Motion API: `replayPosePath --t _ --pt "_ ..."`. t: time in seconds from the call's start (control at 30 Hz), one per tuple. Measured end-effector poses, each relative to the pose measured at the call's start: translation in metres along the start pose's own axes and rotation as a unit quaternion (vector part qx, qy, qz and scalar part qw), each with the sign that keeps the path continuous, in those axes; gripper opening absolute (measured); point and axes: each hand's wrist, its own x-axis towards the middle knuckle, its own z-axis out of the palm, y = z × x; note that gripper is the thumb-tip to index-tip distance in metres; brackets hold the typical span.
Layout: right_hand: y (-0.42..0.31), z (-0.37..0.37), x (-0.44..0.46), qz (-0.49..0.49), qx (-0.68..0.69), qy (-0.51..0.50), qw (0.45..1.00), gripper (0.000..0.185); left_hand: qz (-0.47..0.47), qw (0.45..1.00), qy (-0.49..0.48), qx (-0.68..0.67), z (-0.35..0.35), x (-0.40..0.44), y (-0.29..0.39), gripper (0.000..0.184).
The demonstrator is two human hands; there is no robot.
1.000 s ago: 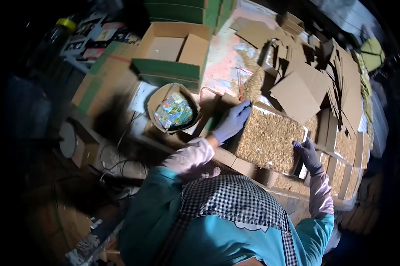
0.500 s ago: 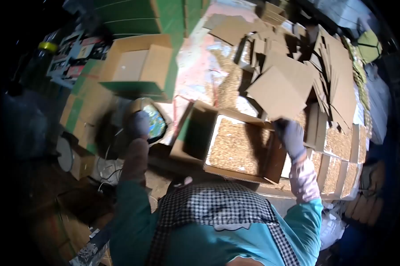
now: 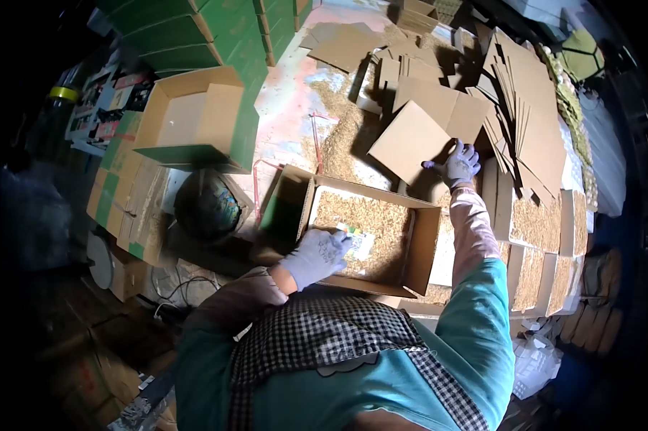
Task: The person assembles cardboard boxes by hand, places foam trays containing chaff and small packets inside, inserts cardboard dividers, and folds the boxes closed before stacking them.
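Observation:
My left hand (image 3: 315, 257), in a pale glove, is inside an open cardboard box (image 3: 428, 248) filled with tan, grain-like loose material (image 3: 378, 219). Its fingers are closed at the edge of a small printed card (image 3: 361, 245), white with green and orange, lying over the filling. Also gloved, my right hand (image 3: 460, 167) has its fingers spread beside a square cardboard sheet (image 3: 410, 140). Its thumb reaches to the sheet's lower right edge; whether it touches cannot be made out. Left of the box, a dark round container (image 3: 205, 208) holds colourful printed pieces (image 3: 227, 205).
Flat cardboard sheets (image 3: 525, 108) are piled at the right. Several filled compartments (image 3: 532, 219) line the right edge. An open green-sided carton (image 3: 184, 118) stands left, with green boxes (image 3: 187, 36) stacked behind. Spilled material (image 3: 338, 129) covers part of the table.
My left hand has moved right from the round container into the box, where the printed card now shows. My right hand has left the box's far right corner for the cardboard sheet, fingers spread.

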Motion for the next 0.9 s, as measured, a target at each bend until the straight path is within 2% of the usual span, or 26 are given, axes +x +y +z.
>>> replayPosePath --t 0.03,0.07,0.1,0.13,0.17,0.2,0.27,0.3,0.33,0.37,0.4,0.43,0.47,0.5,0.53,0.6,0.67,0.7,0.73,0.77,0.8,0.83,0.87,0.9 --pt "0.007 0.001 -0.001 0.026 0.030 -0.010 0.999 0.123 0.073 0.989 -0.112 0.069 -0.001 0.004 -0.005 0.018" --pt "0.013 0.006 -0.002 0.052 0.060 -0.019 0.997 0.125 0.078 0.989 -0.108 0.071 -0.002 0.003 -0.006 0.018" --pt "0.033 0.026 0.004 0.048 0.208 -0.042 0.976 0.123 0.058 0.998 0.011 -0.010 -0.010 -0.002 -0.003 0.018" --pt "0.039 0.023 0.000 0.026 0.207 -0.054 0.976 0.113 0.035 0.987 0.127 -0.093 -0.016 -0.008 0.000 0.019" --pt "0.044 0.018 -0.004 -0.006 0.207 -0.049 0.977 0.100 0.037 0.983 0.142 -0.108 -0.021 -0.011 -0.002 0.019" --pt "0.046 0.012 -0.008 -0.040 0.208 -0.043 0.976 0.087 0.106 0.980 0.168 -0.016 -0.028 -0.013 -0.007 0.022" --pt "0.061 -0.008 -0.022 -0.072 0.330 -0.086 0.937 0.052 -0.011 0.973 0.194 -0.128 -0.047 -0.020 -0.006 0.026" --pt "0.061 -0.029 -0.043 -0.122 0.445 -0.007 0.887 0.034 -0.029 0.936 0.289 -0.198 -0.044 -0.022 -0.013 0.028" --pt "0.050 -0.076 -0.073 -0.168 0.418 0.096 0.888 0.026 -0.072 0.905 0.352 -0.227 -0.059 -0.026 -0.012 0.032" --pt "0.031 -0.121 -0.110 -0.179 0.443 0.148 0.866 0.027 -0.100 0.879 0.417 -0.208 -0.063 -0.028 -0.020 0.034" --pt "0.030 -0.128 -0.137 -0.271 0.422 0.155 0.851 0.032 -0.128 0.848 0.478 -0.189 -0.065 -0.031 -0.027 0.035" --pt "0.013 -0.134 -0.161 -0.430 0.317 0.226 0.815 0.039 -0.123 0.848 0.486 -0.171 -0.079 -0.035 -0.023 0.036" --pt "0.002 -0.124 -0.193 -0.460 0.296 0.120 0.828 0.032 -0.114 0.849 0.493 -0.154 -0.095 -0.039 -0.019 0.036" --pt "-0.004 -0.133 -0.209 -0.527 0.130 0.037 0.839 0.025 -0.013 0.867 0.489 -0.097 -0.099 -0.036 -0.018 0.039" --pt "-0.003 -0.120 -0.218 -0.508 0.056 -0.096 0.854 0.025 0.029 0.914 0.400 -0.057 -0.101 -0.034 -0.011 0.041" --pt "0.000 -0.098 -0.213 -0.538 0.059 -0.183 0.821 0.028 0.082 0.969 0.232 -0.026 -0.082 -0.018 0.007 0.042" --pt "-0.007 -0.096 -0.216 -0.517 0.061 -0.245 0.818 0.029 0.043 0.994 -0.006 0.105 -0.018 -0.009 0.002 0.044" --pt "-0.013 -0.099 -0.211 -0.514 0.039 -0.310 0.799 0.025 0.042 0.994 -0.006 0.105 -0.019 -0.008 0.008 0.044" --pt "-0.025 -0.116 -0.210 -0.497 0.005 -0.372 0.784 0.028 0.013 0.992 -0.093 0.084 -0.022 -0.006 0.011 0.043" --pt "-0.015 -0.110 -0.211 -0.537 0.041 -0.266 0.799 0.032 -0.014 0.982 -0.179 0.065 -0.027 -0.003 0.012 0.042" --pt "0.000 -0.103 -0.214 -0.568 0.078 -0.158 0.804 0.038 -0.012 0.981 -0.181 0.070 -0.037 -0.008 0.006 0.042" --pt "0.011 -0.126 -0.216 -0.475 0.194 -0.170 0.841 0.043 0.061 0.998 -0.011 0.027 -0.051 -0.019 -0.008 0.044" --pt "0.022 -0.151 -0.216 -0.375 0.302 -0.181 0.857 0.048 0.128 0.978 0.161 -0.019 -0.061 -0.031 -0.020 0.047" --pt "0.036 -0.150 -0.217 -0.226 0.454 -0.133 0.852 0.050 0.014 0.972 0.171 -0.158 -0.067 -0.039 -0.029 0.050"
